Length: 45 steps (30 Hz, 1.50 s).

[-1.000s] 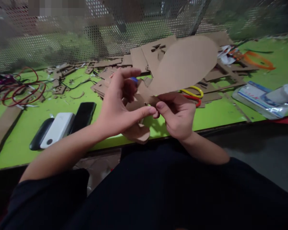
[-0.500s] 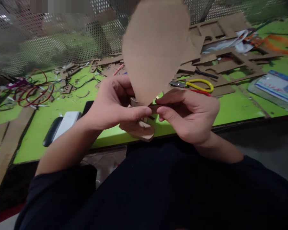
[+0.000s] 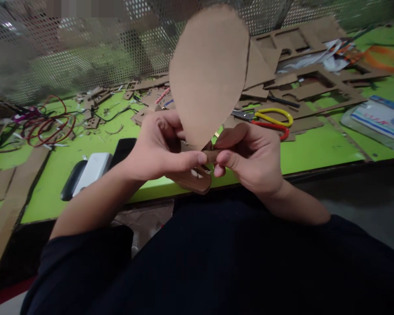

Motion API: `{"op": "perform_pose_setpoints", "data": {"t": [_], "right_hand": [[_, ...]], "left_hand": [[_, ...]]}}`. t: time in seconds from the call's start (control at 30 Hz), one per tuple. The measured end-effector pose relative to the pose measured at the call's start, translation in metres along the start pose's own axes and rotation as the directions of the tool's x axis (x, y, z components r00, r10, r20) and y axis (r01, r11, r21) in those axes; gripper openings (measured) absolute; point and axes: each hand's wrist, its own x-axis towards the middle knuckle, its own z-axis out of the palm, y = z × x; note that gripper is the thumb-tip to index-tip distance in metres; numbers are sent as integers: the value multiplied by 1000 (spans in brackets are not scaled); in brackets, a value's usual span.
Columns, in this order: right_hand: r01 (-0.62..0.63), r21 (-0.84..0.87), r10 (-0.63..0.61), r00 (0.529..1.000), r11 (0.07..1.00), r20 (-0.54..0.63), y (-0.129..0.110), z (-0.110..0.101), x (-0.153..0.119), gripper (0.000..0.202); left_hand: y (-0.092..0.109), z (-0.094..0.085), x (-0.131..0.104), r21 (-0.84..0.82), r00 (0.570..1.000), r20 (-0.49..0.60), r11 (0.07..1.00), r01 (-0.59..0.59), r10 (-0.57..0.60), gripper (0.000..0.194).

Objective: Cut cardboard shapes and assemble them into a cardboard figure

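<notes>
A large teardrop-shaped cardboard piece [image 3: 210, 74] stands upright in front of me, its narrow end down between my hands. Below it runs a small cardboard strip [image 3: 212, 156]. My left hand [image 3: 160, 146] is closed, its thumb pressed on the strip's left part and its fingers behind. My right hand [image 3: 252, 153] pinches the strip's right end between thumb and fingers. Under my left thumb a rounded cardboard part [image 3: 193, 180] juts out near the table edge. How these parts join is hidden by my fingers.
Scissors [image 3: 265, 117] with yellow and red handles lie behind my right hand. Cut cardboard sheets [image 3: 315, 83] cover the back right; a plastic packet [image 3: 377, 122] is at far right. Left are red wires [image 3: 49, 124], a white block [image 3: 93, 170] and dark objects. A perforated metal screen [image 3: 118, 48] stands behind.
The teardrop piece has come down slightly and tilted, showing its right edge. My right hand has shifted left, closer to my left thumb, uncovering more of the red scissor handle.
</notes>
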Motion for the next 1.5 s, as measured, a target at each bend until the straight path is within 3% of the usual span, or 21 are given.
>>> {"op": "perform_pose_setpoints", "data": {"t": [0.17, 0.3, 0.43, 0.57, 0.7, 0.9, 1.13, 1.27, 1.5], "right_hand": [[-39, 192, 23, 996, 981, 86, 10, -4, 1, 46], [-37, 223, 11, 993, 974, 115, 15, -5, 5, 46], [59, 186, -77, 993, 981, 90, 19, -9, 11, 42], [205, 110, -206, 978, 973, 4, 30, -13, 15, 28], [395, -17, -393, 910, 919, -131, 43, -20, 21, 25], [431, -117, -423, 902, 895, 90, 36, -27, 25, 30], [475, -167, -475, 879, 864, 46, 28, -19, 20, 23], [417, -220, -425, 905, 882, 11, 23, -15, 19, 3], [440, -367, -445, 892, 819, 78, 17, -23, 20, 10]], "left_hand": [[-9, 8, 3, -344, 991, 34, 932, -110, 130, 35], [-19, 8, 5, -326, 990, 52, 939, -108, 131, 37], [-29, 3, 11, -264, 992, 38, 959, -103, 117, 49], [-37, -7, 25, -310, 988, -60, 939, -152, 140, 57], [-37, -15, 31, -340, 987, -105, 928, -151, 123, 35], [-27, -10, 23, -267, 998, -35, 962, -56, 49, 35], [-21, -6, 20, -180, 999, 17, 983, -36, 39, 37], [-12, -4, 15, -55, 999, -17, 997, -49, 49, 38], [1, -9, 8, 102, 996, -28, 992, -76, 79, 43]]}}
